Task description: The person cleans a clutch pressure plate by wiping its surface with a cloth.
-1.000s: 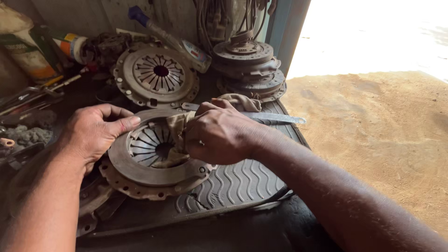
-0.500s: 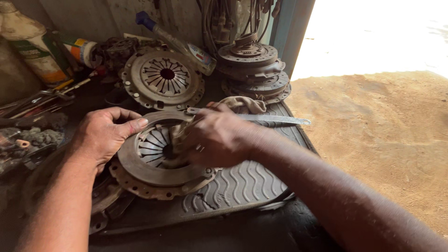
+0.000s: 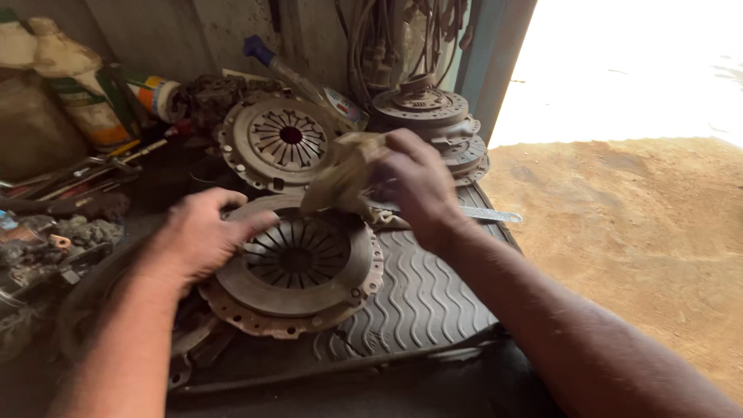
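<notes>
Now that your right hand [image 3: 410, 182] has lifted the rag [image 3: 340, 174] clear, clenched around it, the clutch plate [image 3: 298, 267] lies uncovered on the rubber mat [image 3: 422, 298], your left hand [image 3: 205, 236] flat on its rim.

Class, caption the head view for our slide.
Left hand steadies a clutch pressure plate; right hand lifts a dirty rag.

Dim grimy back wall [image 3: 155, 31], blue doorpost [image 3: 495, 54], sunlit sandy ground [image 3: 642, 232] outside.
</notes>
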